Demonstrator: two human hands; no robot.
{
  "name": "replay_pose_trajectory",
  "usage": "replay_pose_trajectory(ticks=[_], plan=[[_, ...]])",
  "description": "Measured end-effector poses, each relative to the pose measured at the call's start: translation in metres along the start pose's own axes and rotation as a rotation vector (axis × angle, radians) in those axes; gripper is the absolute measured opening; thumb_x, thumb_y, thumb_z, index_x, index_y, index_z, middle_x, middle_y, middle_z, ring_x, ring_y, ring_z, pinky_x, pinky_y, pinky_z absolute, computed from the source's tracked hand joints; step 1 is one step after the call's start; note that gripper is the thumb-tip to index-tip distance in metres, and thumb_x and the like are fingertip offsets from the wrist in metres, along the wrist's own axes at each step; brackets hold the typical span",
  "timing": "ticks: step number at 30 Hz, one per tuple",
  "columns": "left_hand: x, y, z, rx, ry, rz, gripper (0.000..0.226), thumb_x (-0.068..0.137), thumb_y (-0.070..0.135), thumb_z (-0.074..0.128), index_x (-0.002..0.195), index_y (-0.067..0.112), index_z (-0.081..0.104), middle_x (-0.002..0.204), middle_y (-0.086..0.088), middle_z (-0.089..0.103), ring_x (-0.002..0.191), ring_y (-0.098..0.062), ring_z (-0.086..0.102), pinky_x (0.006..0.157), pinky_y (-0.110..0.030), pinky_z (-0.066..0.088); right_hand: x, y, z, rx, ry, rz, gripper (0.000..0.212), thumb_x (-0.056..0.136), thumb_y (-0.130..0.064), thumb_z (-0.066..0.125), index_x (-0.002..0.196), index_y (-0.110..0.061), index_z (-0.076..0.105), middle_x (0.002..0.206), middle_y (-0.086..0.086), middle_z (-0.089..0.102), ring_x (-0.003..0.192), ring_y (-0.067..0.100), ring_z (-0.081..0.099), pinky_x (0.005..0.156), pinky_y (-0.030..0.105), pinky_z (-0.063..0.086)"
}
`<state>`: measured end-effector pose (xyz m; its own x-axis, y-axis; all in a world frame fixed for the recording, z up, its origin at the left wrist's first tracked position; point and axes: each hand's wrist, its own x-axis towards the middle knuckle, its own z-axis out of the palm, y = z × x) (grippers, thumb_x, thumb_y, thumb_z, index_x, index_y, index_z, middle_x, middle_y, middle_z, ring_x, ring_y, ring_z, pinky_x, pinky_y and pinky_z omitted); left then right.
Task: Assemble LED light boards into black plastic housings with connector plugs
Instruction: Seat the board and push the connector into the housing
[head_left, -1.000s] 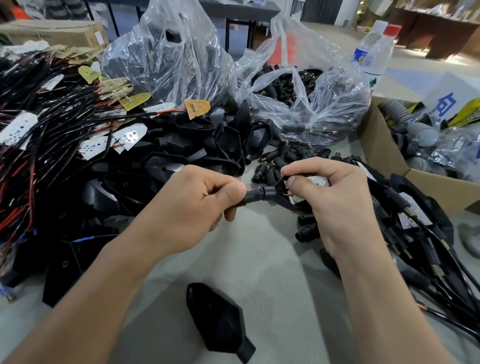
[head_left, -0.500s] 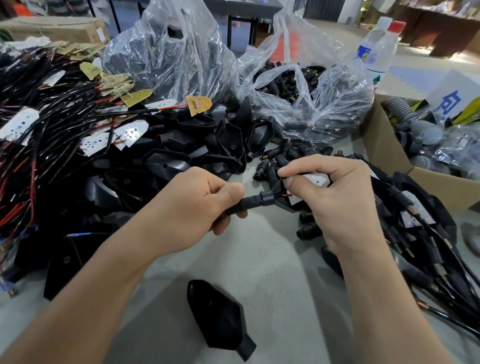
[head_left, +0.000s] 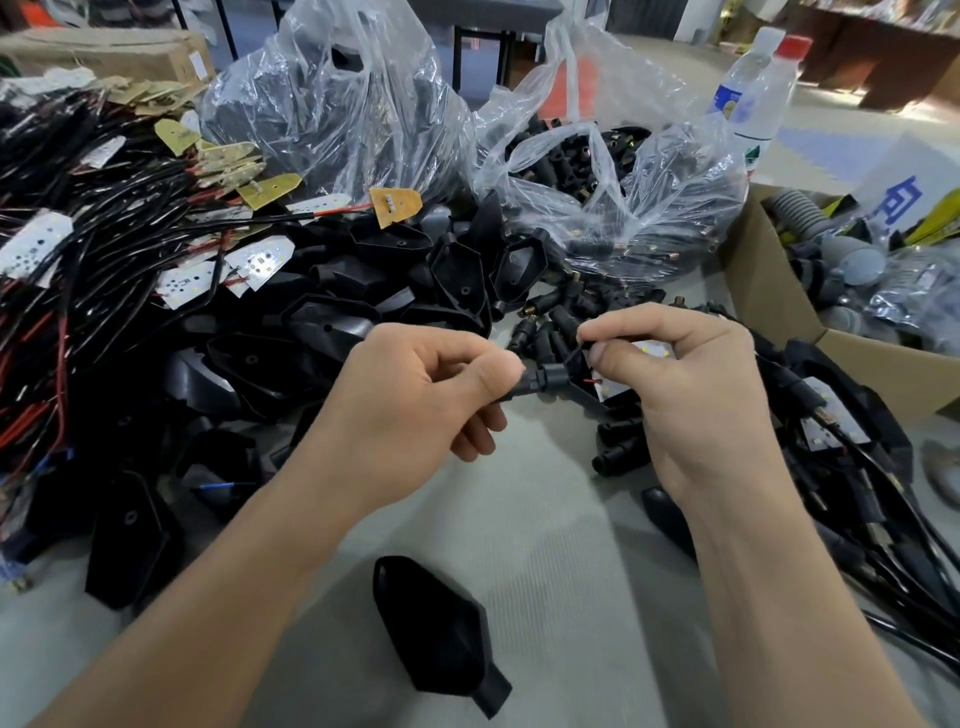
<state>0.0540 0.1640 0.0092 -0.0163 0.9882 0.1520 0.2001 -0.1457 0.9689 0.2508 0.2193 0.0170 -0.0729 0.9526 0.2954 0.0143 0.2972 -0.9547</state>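
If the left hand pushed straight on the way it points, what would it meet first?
Likely the black housing in the right hand: the left hand points its connector plug at the housing's neck, seemingly touching it.

Two hands bring a plug and a housing together above the table (head_left: 550, 525).
The left hand (head_left: 431, 395) pinches the black plug (head_left: 546, 376), whose end meets the housing (head_left: 577, 370) gripped by the right hand (head_left: 691, 389), with a white board (head_left: 655, 351) inside. A spare housing (head_left: 436, 629) lies near. Wired boards (head_left: 260, 262) are heaped left, bags (head_left: 343, 109) far, and a box (head_left: 769, 296) right.
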Motion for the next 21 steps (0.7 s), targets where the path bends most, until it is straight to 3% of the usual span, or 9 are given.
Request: replay_pose_trajectory(ticks=[5, 9, 12, 15, 18, 21], plan=[[0.003, 0.001, -0.017, 0.002, -0.216, -0.102, 0.020, 0.095, 0.006, 0.070, 0.105, 0.022, 0.079, 0.083, -0.009, 0.078, 0.072, -0.019, 0.075, 0.063, -0.023, 0.058, 0.000, 0.001, -0.001, -0.050, -0.022, -0.025, 0.039, 0.077, 0.012, 0.071, 0.071, -0.025, 0.082, 0.069, -0.004, 0.074, 0.073, 0.007, 0.067, 0.070, 0.017, 0.050], [0.003, -0.001, -0.016, 0.016, -0.217, -0.127, 0.018, 0.094, 0.001, 0.070, 0.094, 0.018, 0.076, 0.084, -0.010, 0.078, 0.069, -0.021, 0.075, 0.059, -0.023, 0.057, 0.001, 0.002, -0.003, -0.086, -0.074, -0.023, 0.038, 0.079, 0.009, 0.069, 0.072, -0.026, 0.082, 0.071, -0.006, 0.074, 0.073, 0.007, 0.067, 0.070, 0.018, 0.049], [0.003, -0.001, -0.010, 0.010, -0.224, -0.120, 0.005, 0.086, 0.014, 0.075, 0.089, 0.019, 0.076, 0.082, -0.011, 0.077, 0.054, -0.017, 0.066, 0.045, -0.019, 0.044, -0.002, 0.000, -0.001, -0.128, -0.110, -0.046, 0.036, 0.079, 0.005, 0.067, 0.074, -0.028, 0.082, 0.071, -0.004, 0.075, 0.072, 0.009, 0.068, 0.067, 0.020, 0.050], [0.003, -0.004, -0.001, 0.015, -0.130, -0.084, 0.016, 0.077, 0.032, 0.075, 0.092, 0.030, 0.075, 0.080, -0.014, 0.077, 0.046, -0.017, 0.054, 0.047, -0.022, 0.042, -0.002, 0.002, 0.004, -0.107, -0.060, -0.061, 0.040, 0.080, 0.007, 0.065, 0.074, -0.029, 0.082, 0.073, -0.005, 0.076, 0.074, 0.009, 0.069, 0.068, 0.019, 0.050], [0.002, -0.004, -0.001, 0.085, -0.078, -0.059, 0.030, 0.073, 0.051, 0.073, 0.102, 0.045, 0.072, 0.077, -0.006, 0.077, 0.049, -0.015, 0.060, 0.051, -0.019, 0.045, -0.001, 0.003, 0.007, -0.080, -0.049, -0.035, 0.039, 0.081, 0.008, 0.066, 0.075, -0.026, 0.082, 0.076, -0.004, 0.077, 0.076, 0.009, 0.070, 0.071, 0.019, 0.051], [0.003, -0.002, -0.009, 0.193, -0.138, -0.072, 0.015, 0.080, 0.039, 0.078, 0.095, 0.041, 0.076, 0.074, 0.001, 0.076, 0.061, -0.014, 0.068, 0.053, -0.014, 0.045, -0.002, 0.003, 0.008, -0.103, -0.032, -0.032, 0.038, 0.080, 0.008, 0.067, 0.074, -0.027, 0.082, 0.074, -0.005, 0.077, 0.074, 0.006, 0.069, 0.068, 0.016, 0.050]])
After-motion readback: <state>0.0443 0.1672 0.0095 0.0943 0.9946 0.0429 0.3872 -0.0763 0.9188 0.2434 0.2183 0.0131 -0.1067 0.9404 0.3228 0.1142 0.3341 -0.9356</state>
